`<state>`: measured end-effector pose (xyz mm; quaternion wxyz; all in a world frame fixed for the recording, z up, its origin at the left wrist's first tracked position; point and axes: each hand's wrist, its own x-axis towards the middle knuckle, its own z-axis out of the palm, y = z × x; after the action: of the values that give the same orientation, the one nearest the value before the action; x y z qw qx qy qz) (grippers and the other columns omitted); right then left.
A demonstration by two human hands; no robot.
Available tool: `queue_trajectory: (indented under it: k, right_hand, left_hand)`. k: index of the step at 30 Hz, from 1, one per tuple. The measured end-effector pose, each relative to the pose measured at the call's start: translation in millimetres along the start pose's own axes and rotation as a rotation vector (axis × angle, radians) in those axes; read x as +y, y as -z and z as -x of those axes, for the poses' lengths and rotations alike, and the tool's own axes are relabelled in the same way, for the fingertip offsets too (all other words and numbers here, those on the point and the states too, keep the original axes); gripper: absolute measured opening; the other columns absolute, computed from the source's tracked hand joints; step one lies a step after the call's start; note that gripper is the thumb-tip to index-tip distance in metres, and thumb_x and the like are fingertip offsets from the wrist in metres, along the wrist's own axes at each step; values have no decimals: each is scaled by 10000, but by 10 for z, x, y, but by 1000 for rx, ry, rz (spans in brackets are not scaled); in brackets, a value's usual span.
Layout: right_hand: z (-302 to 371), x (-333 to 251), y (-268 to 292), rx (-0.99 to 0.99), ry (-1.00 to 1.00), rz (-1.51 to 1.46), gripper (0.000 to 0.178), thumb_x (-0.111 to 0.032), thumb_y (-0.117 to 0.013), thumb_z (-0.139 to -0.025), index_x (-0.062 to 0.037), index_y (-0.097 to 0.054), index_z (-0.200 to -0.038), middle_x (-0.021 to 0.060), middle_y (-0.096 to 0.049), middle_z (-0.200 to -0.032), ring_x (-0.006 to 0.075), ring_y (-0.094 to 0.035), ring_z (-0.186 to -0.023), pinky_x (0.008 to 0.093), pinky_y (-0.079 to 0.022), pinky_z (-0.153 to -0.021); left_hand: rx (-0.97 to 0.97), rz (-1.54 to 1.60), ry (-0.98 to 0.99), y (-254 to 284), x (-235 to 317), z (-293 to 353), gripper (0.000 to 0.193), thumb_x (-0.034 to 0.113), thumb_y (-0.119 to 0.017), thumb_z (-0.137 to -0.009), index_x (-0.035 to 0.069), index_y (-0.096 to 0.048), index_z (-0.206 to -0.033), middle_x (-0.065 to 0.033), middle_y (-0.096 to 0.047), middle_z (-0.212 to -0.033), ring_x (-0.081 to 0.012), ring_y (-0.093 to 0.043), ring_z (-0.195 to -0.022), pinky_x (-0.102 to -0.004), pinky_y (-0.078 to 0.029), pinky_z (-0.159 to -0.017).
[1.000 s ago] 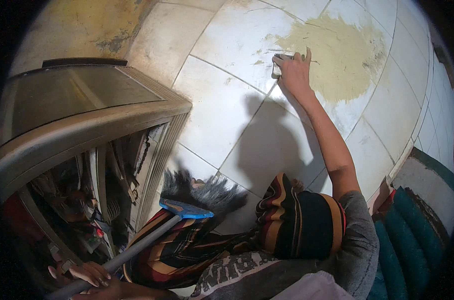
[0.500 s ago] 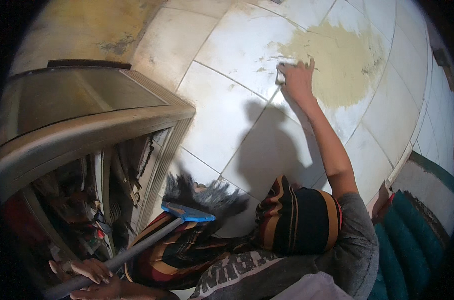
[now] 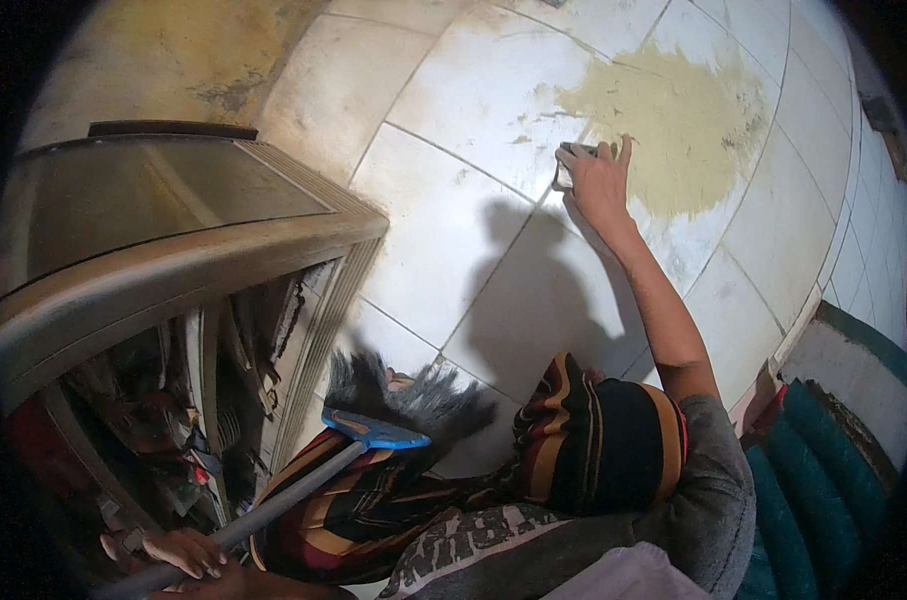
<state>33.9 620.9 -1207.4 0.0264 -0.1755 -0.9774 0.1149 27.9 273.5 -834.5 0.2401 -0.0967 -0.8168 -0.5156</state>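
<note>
My right hand (image 3: 599, 185) is reached out over the white tiles at the lower left edge of a dull yellow-tan patch (image 3: 674, 140). Its fingers grip a small pale block (image 3: 564, 172) with a dark edge, whose exact kind I cannot make out. At the lower left, my left hand (image 3: 199, 565) is closed round the grey handle of a broom (image 3: 284, 490). The broom's blue head (image 3: 374, 430) lies across my striped trousers. Its dark bristles (image 3: 409, 390) fan over the tiles, with toes partly showing behind them.
A worn wooden cabinet with a glass panel (image 3: 164, 200) stands at left, cluttered inside with cutlery and odds and ends (image 3: 194, 440). Dark teal cushioning (image 3: 814, 490) is at the lower right. My shadow (image 3: 534, 280) falls on the tiles.
My right hand has come slightly nearer to me with the block, down along the patch's edge, and the block shows more plainly. My left hand and the broom have hardly moved.
</note>
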Motion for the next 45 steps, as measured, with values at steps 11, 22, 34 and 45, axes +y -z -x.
queue_trajectory:
  k: [11, 22, 34, 45]
  right_hand:
    - [-40, 66, -45, 65, -10, 11, 169, -129, -594, -684, -150, -632, -848, 74, -609, -795, 255, -530, -846, 578, -180, -936]
    - [-488, 286, 86, 60, -91, 11, 196, -192, -630, -674, -142, -627, -864, 77, -615, -792, 272, -523, -911, 581, -105, -974]
    - [-1017, 340, 185, 7, -153, 115, 270, -183, -658, -625, -174, -631, -894, 56, -608, -823, 243, -518, -889, 572, -164, -954]
    - [-817, 37, 429, 296, 89, 29, 314, -171, -663, -637, -164, -617, -947, 37, -601, -918, 231, -501, -918, 582, -152, -956]
  left_hand:
    - [24, -151, 23, -90, 143, 16, 563, 625, -264, -817, 108, -323, -602, 5, -246, -502, -84, -198, -340, -228, -166, -305]
    - [8, -107, 0, -80, 157, -44, 681, 594, -260, -834, 50, -299, -1243, -9, -265, -501, -70, -195, -333, -219, -182, -287]
    - [-11, -78, 40, 55, 140, -160, 708, 622, -237, -819, 66, -291, -1253, -11, -285, -507, -74, -220, -327, -213, -202, -270]
    - [122, 75, 46, 98, 371, -324, 661, 609, -278, -823, 61, -367, -1182, -2, -277, -495, -74, -198, -340, -229, -193, -301]
